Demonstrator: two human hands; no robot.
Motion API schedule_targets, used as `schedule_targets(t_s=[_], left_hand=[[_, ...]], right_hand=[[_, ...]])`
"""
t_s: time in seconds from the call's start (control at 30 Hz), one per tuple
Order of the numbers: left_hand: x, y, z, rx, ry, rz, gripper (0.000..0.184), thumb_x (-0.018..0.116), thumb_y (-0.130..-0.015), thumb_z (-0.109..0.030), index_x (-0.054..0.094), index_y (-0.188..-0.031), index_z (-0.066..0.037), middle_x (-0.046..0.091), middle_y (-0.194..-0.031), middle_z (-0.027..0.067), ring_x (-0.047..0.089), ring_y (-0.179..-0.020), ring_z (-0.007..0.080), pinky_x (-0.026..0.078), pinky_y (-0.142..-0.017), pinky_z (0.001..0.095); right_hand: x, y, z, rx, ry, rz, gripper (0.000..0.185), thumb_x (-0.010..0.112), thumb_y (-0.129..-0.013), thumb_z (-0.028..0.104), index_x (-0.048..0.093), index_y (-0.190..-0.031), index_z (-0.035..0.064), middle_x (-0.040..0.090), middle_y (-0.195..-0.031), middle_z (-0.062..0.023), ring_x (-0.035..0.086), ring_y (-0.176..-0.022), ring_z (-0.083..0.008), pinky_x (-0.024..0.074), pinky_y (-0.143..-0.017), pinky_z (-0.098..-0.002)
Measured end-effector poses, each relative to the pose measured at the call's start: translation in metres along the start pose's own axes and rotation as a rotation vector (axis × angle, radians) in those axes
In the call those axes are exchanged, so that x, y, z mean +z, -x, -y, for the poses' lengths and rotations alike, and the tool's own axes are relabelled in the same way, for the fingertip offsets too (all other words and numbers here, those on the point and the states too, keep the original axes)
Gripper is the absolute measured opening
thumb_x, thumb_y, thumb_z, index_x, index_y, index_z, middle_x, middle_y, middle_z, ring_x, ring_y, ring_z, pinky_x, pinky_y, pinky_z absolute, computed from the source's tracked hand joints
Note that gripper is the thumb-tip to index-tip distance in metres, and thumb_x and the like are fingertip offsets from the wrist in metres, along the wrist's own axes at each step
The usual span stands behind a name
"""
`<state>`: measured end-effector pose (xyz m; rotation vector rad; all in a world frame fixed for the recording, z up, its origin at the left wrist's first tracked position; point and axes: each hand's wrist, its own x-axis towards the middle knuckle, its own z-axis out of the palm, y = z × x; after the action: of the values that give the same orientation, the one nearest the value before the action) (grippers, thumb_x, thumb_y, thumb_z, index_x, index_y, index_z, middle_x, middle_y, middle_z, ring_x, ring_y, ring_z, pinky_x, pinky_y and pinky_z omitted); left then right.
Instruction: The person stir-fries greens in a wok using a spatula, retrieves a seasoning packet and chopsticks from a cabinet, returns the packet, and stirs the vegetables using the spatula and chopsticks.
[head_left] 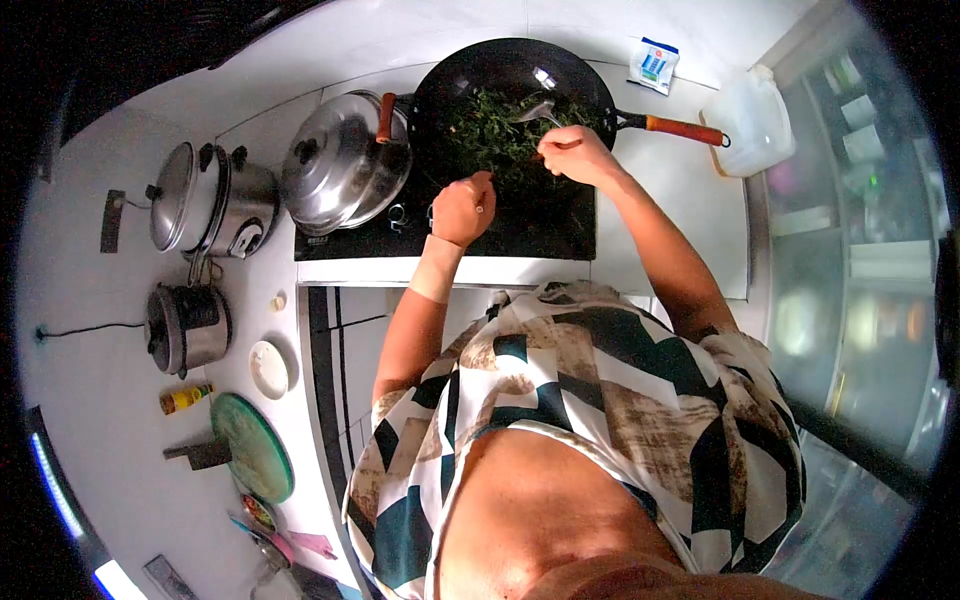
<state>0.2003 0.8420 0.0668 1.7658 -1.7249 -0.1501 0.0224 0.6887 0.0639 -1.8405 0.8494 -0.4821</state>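
Dark green leafy food (490,130) lies in a large black wok (450,85) on the black stove (550,225). My right hand (575,155) is closed at the wok's near right side, with a metal utensil (537,112) reaching from it into the greens. At the near left rim is my left hand (463,208), its fingers curled in; what they hold, if anything, is hidden. The wok's handle (685,129) points right, with neither hand on it.
A lidded steel pot (345,160) stands left of the wok. Farther left are two cookers (240,205) (195,325), a white bowl (269,369) and a green board (250,447). A packet (654,66) and a plastic container (755,125) sit at right.
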Motion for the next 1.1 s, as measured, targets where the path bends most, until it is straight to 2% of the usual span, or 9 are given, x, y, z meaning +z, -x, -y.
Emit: schedule_targets(t_s=[0.1, 0.13, 0.27, 0.3, 0.63, 0.77, 0.87, 1.0, 1.1], left_hand=[[-0.005, 0.005, 0.002, -0.045, -0.12, -0.063, 0.016, 0.054, -0.082, -0.016, 0.064, -0.087, -0.004, 0.063, -0.072, 0.018, 0.063, -0.066, 0.0346, 0.05, -0.056, 0.0414], [-0.004, 0.003, 0.0, -0.026, -0.025, -0.044, 0.016, 0.054, -0.083, -0.016, 0.064, -0.088, -0.004, 0.063, -0.072, 0.0179, 0.063, -0.066, 0.0346, 0.05, -0.056, 0.0416], [0.011, -0.01, -0.003, 0.036, 0.112, 0.004, 0.019, 0.055, -0.083, -0.016, 0.064, -0.094, -0.005, 0.063, -0.072, 0.0178, 0.063, -0.067, 0.0344, 0.05, -0.057, 0.0427], [0.015, -0.01, -0.001, 0.045, 0.053, -0.016, 0.019, 0.055, -0.083, -0.016, 0.065, -0.095, -0.005, 0.063, -0.072, 0.0179, 0.063, -0.067, 0.0344, 0.05, -0.057, 0.0428], [0.008, -0.004, -0.01, 0.027, 0.135, 0.113, 0.017, 0.056, -0.082, -0.014, 0.064, -0.093, -0.003, 0.063, -0.075, 0.0206, 0.063, -0.067, 0.035, 0.05, -0.058, 0.0399], [-0.008, 0.005, -0.005, -0.022, 0.325, 0.194, 0.021, 0.056, -0.086, -0.011, 0.062, -0.102, 0.002, 0.067, -0.076, 0.015, 0.068, -0.069, 0.0196, 0.051, -0.06, 0.0282], [-0.003, 0.002, -0.003, -0.006, 0.182, 0.103, 0.021, 0.056, -0.086, -0.011, 0.062, -0.102, 0.001, 0.067, -0.076, 0.0148, 0.068, -0.07, 0.0193, 0.051, -0.06, 0.0286], [-0.008, 0.011, -0.009, -0.034, -0.192, 0.087, 0.011, 0.056, -0.079, -0.013, 0.062, -0.085, -0.006, 0.062, -0.068, 0.0172, 0.061, -0.063, 0.0365, 0.05, -0.055, 0.0426], [-0.016, 0.017, -0.019, -0.021, -0.111, -0.017, 0.009, 0.054, -0.08, -0.014, 0.054, -0.073, -0.007, 0.06, -0.065, 0.0165, 0.06, -0.061, 0.0375, 0.049, -0.052, 0.0454]], right_hand=[[-0.018, 0.015, -0.001, 0.004, -0.145, -0.05, 0.02, 0.056, -0.086, 0.018, 0.062, -0.074, 0.0039, 0.062, -0.064, -0.0026, 0.058, -0.056, -0.0093, 0.0469, -0.052, -0.024], [-0.022, 0.018, 0.001, 0.033, -0.143, -0.096, 0.016, 0.055, -0.089, 0.012, 0.063, -0.086, -0.0004, 0.061, -0.066, -0.0038, 0.058, -0.059, -0.0087, 0.0479, -0.054, -0.0229], [-0.014, 0.007, -0.011, -0.06, 0.171, -0.144, 0.017, 0.055, -0.088, 0.017, 0.064, -0.088, 0.0019, 0.062, -0.068, -0.0029, 0.058, -0.06, -0.0092, 0.0462, -0.054, -0.0227], [-0.012, 0.008, -0.015, -0.069, 0.134, -0.199, 0.016, 0.057, -0.079, 0.024, 0.065, -0.082, 0.0099, 0.064, -0.075, -0.0137, 0.062, -0.068, -0.0324, 0.0489, -0.061, -0.0365], [-0.015, 0.022, 0.0, -0.026, 0.351, -0.308, 0.016, 0.056, -0.08, 0.026, 0.065, -0.082, 0.0133, 0.064, -0.076, -0.0133, 0.063, -0.071, -0.0325, 0.0481, -0.061, -0.039], [-0.02, 0.019, 0.013, -0.062, 0.459, -0.317, 0.015, 0.056, -0.079, 0.026, 0.064, -0.078, 0.0127, 0.064, -0.077, -0.0127, 0.062, -0.073, -0.0335, 0.0476, -0.06, -0.0401], [-0.005, 0.011, 0.014, -0.168, 0.326, -0.294, 0.015, 0.055, -0.078, 0.025, 0.063, -0.076, 0.0119, 0.061, -0.071, -0.0153, 0.061, -0.07, -0.036, 0.0479, -0.059, -0.0409], [-0.006, 0.012, 0.009, -0.085, 0.422, -0.293, 0.015, 0.056, -0.079, 0.025, 0.064, -0.077, 0.0123, 0.063, -0.074, -0.0136, 0.062, -0.072, -0.0348, 0.0489, -0.062, -0.0415], [-0.018, 0.019, 0.015, -0.059, 0.519, -0.337, 0.014, 0.057, -0.08, 0.025, 0.064, -0.078, 0.0132, 0.066, -0.075, -0.011, 0.064, -0.07, -0.0324, 0.0501, -0.062, -0.0423]])
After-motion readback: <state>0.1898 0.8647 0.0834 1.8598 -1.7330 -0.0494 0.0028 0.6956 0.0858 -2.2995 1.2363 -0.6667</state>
